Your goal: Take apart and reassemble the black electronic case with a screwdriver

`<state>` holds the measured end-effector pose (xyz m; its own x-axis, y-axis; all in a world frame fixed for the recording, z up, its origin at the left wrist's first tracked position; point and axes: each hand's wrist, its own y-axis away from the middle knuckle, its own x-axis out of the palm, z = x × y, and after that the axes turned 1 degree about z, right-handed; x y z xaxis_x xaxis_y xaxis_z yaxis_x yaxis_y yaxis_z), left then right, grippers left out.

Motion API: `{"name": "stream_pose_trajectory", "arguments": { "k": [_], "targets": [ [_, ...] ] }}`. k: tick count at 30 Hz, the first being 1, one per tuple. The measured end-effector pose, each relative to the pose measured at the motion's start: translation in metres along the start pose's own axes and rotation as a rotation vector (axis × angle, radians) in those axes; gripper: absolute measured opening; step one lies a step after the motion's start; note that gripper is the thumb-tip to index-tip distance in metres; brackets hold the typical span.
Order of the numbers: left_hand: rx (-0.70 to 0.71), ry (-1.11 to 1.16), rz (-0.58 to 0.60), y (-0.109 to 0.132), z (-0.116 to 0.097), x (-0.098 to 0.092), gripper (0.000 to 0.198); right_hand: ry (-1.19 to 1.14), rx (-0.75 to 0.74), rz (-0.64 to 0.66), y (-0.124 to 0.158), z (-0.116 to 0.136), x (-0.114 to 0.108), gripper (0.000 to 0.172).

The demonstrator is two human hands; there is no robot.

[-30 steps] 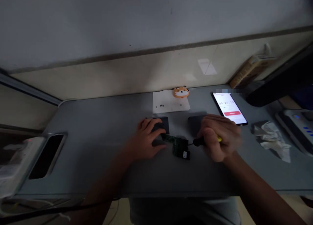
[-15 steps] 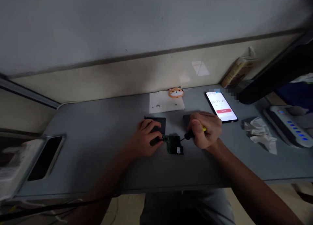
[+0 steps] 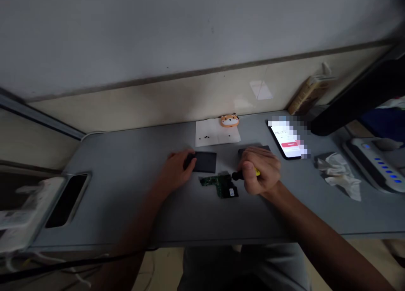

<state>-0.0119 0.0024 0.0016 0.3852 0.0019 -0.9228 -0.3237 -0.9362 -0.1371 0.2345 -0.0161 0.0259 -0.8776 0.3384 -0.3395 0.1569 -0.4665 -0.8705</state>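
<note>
while a right hand [image 3: 264,168] wraps its fingers in a closed fist around a black-and-yellow screwdriver [image 3: 238,176], a left hand [image 3: 177,168] grips the left end of a flat black rectangular piece [image 3: 206,162] on a grey desk [image 3: 126,156], seen from the head camera. the left thumb and bent fingers close on that end, a hold that would keep the piece steady. between the 2 hands lies a green circuit board [image 3: 221,185], flat and free of the fingers, its white label [image 3: 232,192] facing up, apparently placed within easy reach of both. the screwdriver's front end is at the board's right side; whether its tip touches is too small to tell. a 2nd dark flat piece [image 3: 264,148] sits partly hidden behind the right hand. farther back, tiny dark bits [image 3: 206,137], probably screws, rest on white paper [image 3: 218,133], likely so they show up well. an orange dog-faced case [image 3: 230,120] sits at the sheet's back right corner, perhaps as a weight. a lit phone [image 3: 283,139] lies to the right, screen up, presumably for easy viewing.
</note>
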Motion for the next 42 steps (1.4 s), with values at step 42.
{"name": "stream_pose_trajectory", "arguments": {
  "k": [42],
  "targets": [
    [0.461,-0.011,-0.003,0.036,-0.071,0.030,0.057,-0.078,0.095,-0.013,-0.010,0.004,-0.010,0.041]
  ]
}}
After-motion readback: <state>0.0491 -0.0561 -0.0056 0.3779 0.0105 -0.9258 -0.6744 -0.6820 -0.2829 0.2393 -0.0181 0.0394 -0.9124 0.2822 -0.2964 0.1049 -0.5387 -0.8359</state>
